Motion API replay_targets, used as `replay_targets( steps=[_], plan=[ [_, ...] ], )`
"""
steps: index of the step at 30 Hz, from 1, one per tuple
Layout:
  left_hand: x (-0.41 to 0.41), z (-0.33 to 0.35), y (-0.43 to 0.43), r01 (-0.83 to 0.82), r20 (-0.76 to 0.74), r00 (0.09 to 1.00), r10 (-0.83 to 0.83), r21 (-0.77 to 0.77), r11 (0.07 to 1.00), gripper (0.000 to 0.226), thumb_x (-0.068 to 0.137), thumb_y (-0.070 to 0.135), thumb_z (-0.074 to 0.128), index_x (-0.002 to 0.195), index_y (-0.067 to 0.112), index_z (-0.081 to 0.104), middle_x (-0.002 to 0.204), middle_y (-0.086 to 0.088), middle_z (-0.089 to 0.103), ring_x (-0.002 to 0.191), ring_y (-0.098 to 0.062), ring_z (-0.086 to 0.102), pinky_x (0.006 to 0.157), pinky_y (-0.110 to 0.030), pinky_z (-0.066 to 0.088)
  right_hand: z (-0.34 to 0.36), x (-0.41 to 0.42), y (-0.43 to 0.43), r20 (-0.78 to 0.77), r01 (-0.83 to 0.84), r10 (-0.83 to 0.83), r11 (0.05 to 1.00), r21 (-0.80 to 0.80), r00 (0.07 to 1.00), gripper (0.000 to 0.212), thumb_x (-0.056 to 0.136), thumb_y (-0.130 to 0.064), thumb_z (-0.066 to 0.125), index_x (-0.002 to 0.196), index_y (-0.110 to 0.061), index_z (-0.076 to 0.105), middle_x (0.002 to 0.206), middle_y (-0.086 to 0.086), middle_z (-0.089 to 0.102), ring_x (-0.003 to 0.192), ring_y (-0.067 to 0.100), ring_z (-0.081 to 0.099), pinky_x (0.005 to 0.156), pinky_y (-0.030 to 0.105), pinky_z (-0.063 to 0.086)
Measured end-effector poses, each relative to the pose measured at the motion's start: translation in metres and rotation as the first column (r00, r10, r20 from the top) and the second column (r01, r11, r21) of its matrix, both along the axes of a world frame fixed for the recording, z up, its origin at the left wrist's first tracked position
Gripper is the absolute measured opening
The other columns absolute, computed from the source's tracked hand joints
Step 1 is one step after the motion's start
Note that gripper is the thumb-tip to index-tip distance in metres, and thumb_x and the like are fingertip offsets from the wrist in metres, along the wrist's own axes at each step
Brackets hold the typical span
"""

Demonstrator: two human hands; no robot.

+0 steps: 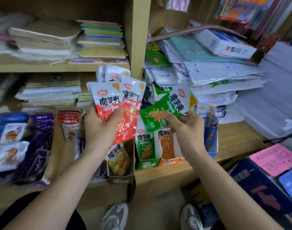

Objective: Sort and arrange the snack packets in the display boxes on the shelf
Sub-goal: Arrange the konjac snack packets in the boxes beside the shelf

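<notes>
Your left hand (98, 128) grips a fan of red packets (115, 103), thumb pressed across their faces, held up in front of the shelving. Your right hand (188, 128) pinches one green packet (160, 112) between thumb and fingers. Its long axis is tilted, green end near-left, white end far-right. The green display box (147, 165) sits on the shelf (233, 140) just beneath that packet, left of the orange display box (170, 162). Right hand is nearer; the packet likely needs turning upright to match those standing inside.
</notes>
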State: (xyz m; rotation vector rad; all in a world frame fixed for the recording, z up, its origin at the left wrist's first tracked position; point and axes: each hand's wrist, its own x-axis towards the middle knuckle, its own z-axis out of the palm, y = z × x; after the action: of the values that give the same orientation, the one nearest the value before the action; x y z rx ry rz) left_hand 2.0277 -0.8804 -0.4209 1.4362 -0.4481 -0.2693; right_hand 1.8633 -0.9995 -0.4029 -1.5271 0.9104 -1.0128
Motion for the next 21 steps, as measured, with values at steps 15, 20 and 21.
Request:
replay_targets(
  steps=[15, 20, 21],
  plan=[
    [0.022, 0.001, 0.021, 0.071, -0.035, 0.997, -0.071, 0.003, 0.997, 0.031, 0.082, 0.026, 0.082, 0.108, 0.031, 0.066, 0.103, 0.012, 0.075, 0.093, -0.009, 0.073, 0.087, -0.043, 0.058, -0.037, -0.001, 0.005, -0.632, -0.386, 0.193, 0.904, -0.182, 0.750, 0.021, 0.091, -0.020, 0.073, 0.080, -0.002, 0.073, 0.049, 0.005, 0.064, 0.041, 0.012, 0.061, 0.055, 0.034, 0.057],
    [0.007, 0.003, 0.016, 0.134, -0.072, 0.989, -0.133, 0.004, 0.991, 0.032, 0.084, 0.026, 0.080, 0.111, 0.030, 0.064, 0.103, 0.012, 0.075, 0.091, -0.006, 0.073, 0.084, -0.042, 0.059, -0.041, -0.005, 0.004, -0.632, -0.274, -0.014, 0.894, -0.356, 0.774, 0.023, 0.088, -0.016, 0.074, 0.110, -0.009, 0.073, 0.065, 0.005, 0.073, 0.061, 0.002, 0.066, 0.069, 0.008, 0.049],
    [0.003, 0.003, 0.014, 0.143, -0.071, 0.987, -0.143, 0.003, 0.990, 0.033, 0.084, 0.025, 0.080, 0.112, 0.029, 0.064, 0.102, 0.013, 0.075, 0.090, -0.006, 0.073, 0.083, -0.041, 0.060, -0.038, -0.006, 0.004, -0.600, -0.235, -0.038, 0.898, -0.371, 0.799, 0.021, 0.088, -0.015, 0.075, 0.108, -0.010, 0.074, 0.067, 0.003, 0.074, 0.063, -0.003, 0.064, 0.068, 0.001, 0.043]
  ],
)
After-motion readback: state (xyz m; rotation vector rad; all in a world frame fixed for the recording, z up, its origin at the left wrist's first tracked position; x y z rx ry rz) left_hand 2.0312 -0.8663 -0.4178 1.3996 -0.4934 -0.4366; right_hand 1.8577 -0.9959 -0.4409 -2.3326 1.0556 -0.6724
